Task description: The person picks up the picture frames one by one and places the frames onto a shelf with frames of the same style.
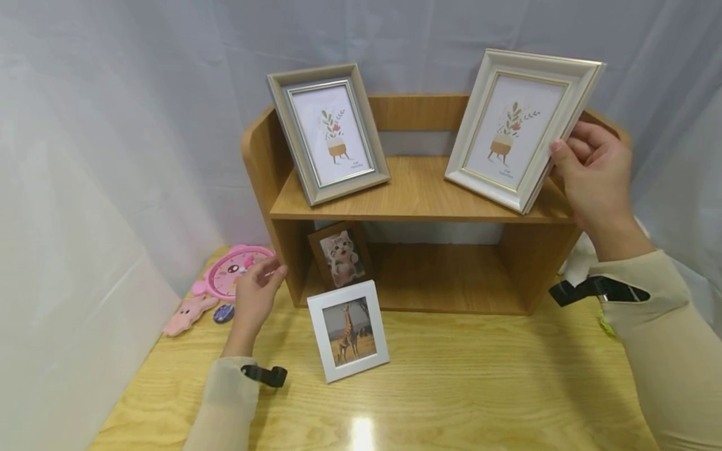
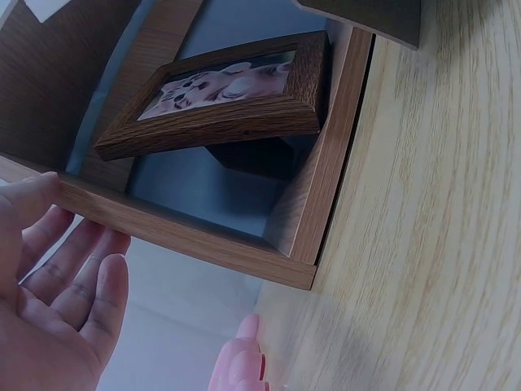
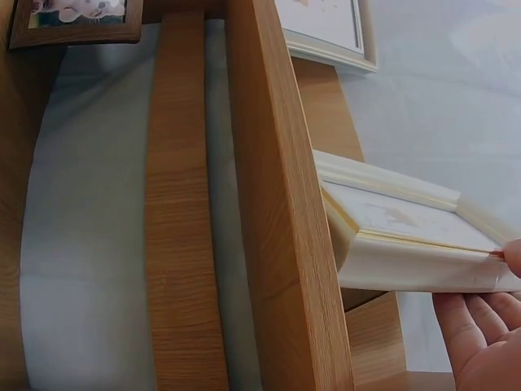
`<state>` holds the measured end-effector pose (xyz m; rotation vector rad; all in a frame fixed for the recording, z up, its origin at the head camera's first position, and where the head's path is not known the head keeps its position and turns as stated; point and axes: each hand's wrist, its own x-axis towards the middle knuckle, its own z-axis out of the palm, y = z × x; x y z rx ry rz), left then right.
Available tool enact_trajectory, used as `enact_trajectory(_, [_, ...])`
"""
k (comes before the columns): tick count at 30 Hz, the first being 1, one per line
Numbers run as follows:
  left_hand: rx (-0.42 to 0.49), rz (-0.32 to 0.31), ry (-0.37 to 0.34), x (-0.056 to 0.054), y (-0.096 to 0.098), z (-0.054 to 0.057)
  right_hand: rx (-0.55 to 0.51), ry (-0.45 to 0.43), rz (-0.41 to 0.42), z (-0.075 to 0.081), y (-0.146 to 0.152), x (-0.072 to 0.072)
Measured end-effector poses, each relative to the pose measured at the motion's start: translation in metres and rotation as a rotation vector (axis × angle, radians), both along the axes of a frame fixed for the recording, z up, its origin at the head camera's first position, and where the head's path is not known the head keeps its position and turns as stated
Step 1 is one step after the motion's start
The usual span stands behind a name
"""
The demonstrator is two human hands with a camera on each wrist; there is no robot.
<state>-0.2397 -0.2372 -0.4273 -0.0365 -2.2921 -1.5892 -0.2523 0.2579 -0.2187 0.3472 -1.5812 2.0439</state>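
Note:
My right hand (image 1: 600, 169) grips the right edge of a cream-white picture frame (image 1: 470, 141), thumb on the front and fingers behind. This frame, with a potted-plant print, leans back on the upper board of a wooden shelf (image 1: 417, 188). In the right wrist view its lower edge (image 3: 423, 265) is close to the board's front. My left hand (image 1: 256, 297) is beside the shelf's left side panel, fingers loosely bent. In the left wrist view the thumb tip overlaps the panel's front edge (image 2: 203, 236), and nothing is held.
A beige-grey frame (image 1: 310, 144) stands at the upper board's left. Below it is a brown kitten-photo frame (image 1: 318, 254); a white giraffe-photo frame (image 1: 318, 326) stands on the table before the shelf. Left lie a pink clock (image 1: 222, 275), a pink plush toy (image 1: 186, 316) and a small blue object (image 1: 224, 313).

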Motion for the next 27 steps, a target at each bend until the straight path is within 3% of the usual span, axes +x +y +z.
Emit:
enact_trajectory(9, [-0.022, 0.003, -0.005, 0.0019, -0.0001, 0.0004, -0.046, -0.035, 0.029, -0.0031, -0.0001, -0.0014])
enact_trajectory(19, [-0.023, 0.005, -0.006, 0.0004, -0.0005, 0.0013, -0.032, -0.115, 0.022, -0.0029, 0.0005, -0.0023])
enact_trajectory(27, [-0.029, 0.007, -0.023, 0.0020, 0.0002, 0.0037, -0.029, -0.132, 0.019, -0.0032, 0.0000, -0.0054])
